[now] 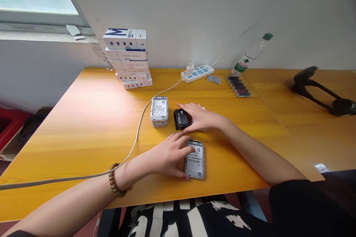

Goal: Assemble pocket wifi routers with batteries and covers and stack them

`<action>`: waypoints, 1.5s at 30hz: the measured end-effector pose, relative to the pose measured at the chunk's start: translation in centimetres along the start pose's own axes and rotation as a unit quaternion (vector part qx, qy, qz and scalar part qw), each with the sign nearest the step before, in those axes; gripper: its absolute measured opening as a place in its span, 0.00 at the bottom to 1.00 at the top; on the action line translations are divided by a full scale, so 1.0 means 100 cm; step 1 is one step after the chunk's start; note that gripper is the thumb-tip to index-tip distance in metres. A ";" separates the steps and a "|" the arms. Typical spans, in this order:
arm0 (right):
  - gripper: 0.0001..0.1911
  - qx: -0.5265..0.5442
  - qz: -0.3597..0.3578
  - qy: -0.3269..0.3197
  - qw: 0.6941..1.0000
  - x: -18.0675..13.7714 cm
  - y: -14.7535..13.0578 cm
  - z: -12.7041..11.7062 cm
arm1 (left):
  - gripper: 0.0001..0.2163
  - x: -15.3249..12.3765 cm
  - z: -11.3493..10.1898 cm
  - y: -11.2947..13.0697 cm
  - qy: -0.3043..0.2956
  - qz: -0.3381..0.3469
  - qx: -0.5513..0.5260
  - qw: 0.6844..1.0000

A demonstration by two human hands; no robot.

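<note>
A small white device (195, 160) lies back-up on the wooden table (83, 126), its label and open battery bay showing. My left hand (169, 155) grips its left edge, fingers and thumb closed round it. My right hand (198, 117) reaches over a black battery (182, 118) marked 3000mAh, thumb and fingers pinching its right end. Left of the battery stands a short stack of the same white devices (159, 111).
A pile of white boxes (129, 57) stands at the back by the wall. A power strip (198, 72) with a white cable (133, 148), a phone (238, 85), a plastic bottle (251, 54) and a black stand (322, 90) lie along the far and right side.
</note>
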State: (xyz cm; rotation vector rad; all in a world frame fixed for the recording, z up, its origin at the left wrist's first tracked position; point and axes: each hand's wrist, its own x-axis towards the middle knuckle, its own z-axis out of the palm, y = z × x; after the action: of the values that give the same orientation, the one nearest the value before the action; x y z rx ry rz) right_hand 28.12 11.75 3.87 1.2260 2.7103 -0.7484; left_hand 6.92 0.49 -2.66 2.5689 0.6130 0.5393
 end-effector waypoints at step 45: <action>0.53 -0.176 -0.021 -0.011 0.984 0.021 -0.040 0.003 | 0.36 0.003 0.001 0.005 0.011 0.032 -0.008 0.999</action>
State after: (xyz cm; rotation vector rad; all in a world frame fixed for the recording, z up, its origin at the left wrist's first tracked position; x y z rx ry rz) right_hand 23.75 10.81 4.67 1.0723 2.7006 -0.2644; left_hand 7.42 0.21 -2.44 2.5788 0.5325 0.5917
